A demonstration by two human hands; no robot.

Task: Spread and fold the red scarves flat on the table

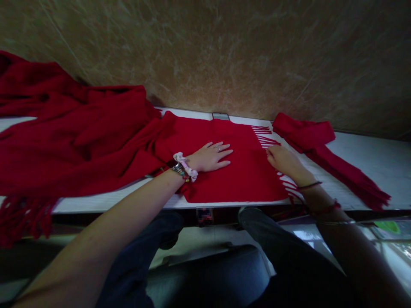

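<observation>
The person's left hand (pixel 210 157) lies flat on a red scarf (pixel 244 175), palm down, with the fingers spread a little and holding nothing. The scarf is right under this hand, laid out smooth on a white table (pixel 369 158). The right hand (pixel 282 160) is just to the right of the left hand, at the end of the scarf where the fringe (pixel 263 139) sticks out. Its fingers curl down onto the strings, but it is too hard to tell if they pinch any. A pink scrunchie (pixel 186 164) and bead bands sit on the left wrist. Out past the left hand, on its left side, is a big heap of red cloth (pixel 70 137) that touches the flat scarf. Just beyond the right hand lies a folded scarf (pixel 305 130), also red, close by but not touching the hand. A brown wall (pixel 224 51) stands behind both hands.
</observation>
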